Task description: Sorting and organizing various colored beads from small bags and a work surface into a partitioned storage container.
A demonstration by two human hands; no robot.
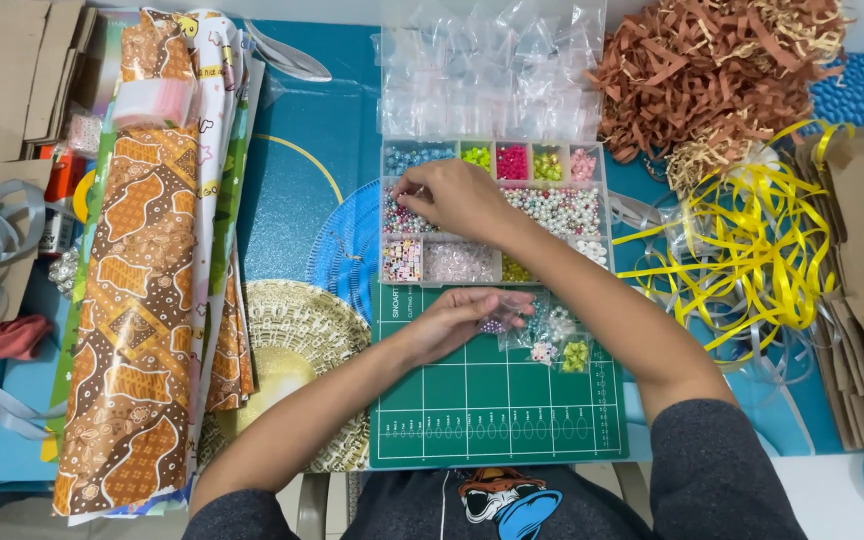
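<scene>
Right hand [457, 197] pinching into the bead box [495, 212], perhaps holding a bead, left hand [452, 322] gripping a small clear bag [500, 318], green cutting mat [497, 400] beneath

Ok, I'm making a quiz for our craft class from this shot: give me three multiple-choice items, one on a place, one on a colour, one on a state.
1. Where is the right hand?
A. over the bead box
B. on the yellow ribbon
C. on the patterned cloth

2. What colour is the cutting mat?
A. red
B. green
C. white

3. What is the left hand doing?
A. lying flat and empty
B. holding a small clear bag
C. gripping scissors

Answers:
1 A, its fingers reach into a compartment of beads.
2 B, a green mat with a white grid lies under the hands.
3 B, the fingers pinch a small bag with beads in it.
</scene>
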